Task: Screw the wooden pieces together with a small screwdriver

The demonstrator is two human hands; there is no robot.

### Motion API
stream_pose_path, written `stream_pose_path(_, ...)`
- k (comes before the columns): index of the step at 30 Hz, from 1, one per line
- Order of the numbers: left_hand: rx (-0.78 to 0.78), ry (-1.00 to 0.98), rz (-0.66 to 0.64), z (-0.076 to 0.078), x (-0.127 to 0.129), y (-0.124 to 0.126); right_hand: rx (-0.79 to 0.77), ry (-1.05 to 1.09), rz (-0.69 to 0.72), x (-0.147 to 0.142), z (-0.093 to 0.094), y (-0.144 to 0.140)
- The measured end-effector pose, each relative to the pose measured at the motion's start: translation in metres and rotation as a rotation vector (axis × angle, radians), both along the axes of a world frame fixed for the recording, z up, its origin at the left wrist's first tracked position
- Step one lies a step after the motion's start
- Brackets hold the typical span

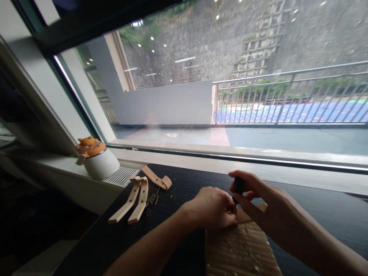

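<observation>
Black tool (239,185), lwr R of frame | R hand (266,196) pinched on it | L hand (212,207) curled, hold unclear | prob. light, stiff; hold nr top

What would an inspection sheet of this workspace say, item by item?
Surface: black table, with scattered crumbs.
Job's things: dark-handled tool, nearly upright, over a pale strip on a marked wooden board; three curved pale pieces lie left.
Clutter: thin slivers beside those pieces.
Left hand: at the strip, fingers near the tool's lower end; grip hidden.
Right hand: grips the tool's handle.
Cables: nothing seen.
Surroundings: window ledge, white container with orange top, railing outside.
</observation>
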State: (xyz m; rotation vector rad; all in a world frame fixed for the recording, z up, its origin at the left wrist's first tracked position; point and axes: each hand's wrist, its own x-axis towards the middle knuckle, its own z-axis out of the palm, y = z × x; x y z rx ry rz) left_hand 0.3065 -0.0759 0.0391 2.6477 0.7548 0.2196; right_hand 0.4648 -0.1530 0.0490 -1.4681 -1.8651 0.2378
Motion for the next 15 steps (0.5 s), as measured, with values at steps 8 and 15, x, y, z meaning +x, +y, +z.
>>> stream_pose_path(8, -0.005, -0.040, 0.014, -0.0039, -0.0002, -0.0004, 0.010, -0.002, -0.010, -0.0005, 0.0019, -0.0024)
stream_pose_path(15, -0.009, -0.059, -0.020, -0.0027, -0.0005, -0.0009, -0.005, 0.035, -0.016, 0.0028, 0.0027, -0.0002)
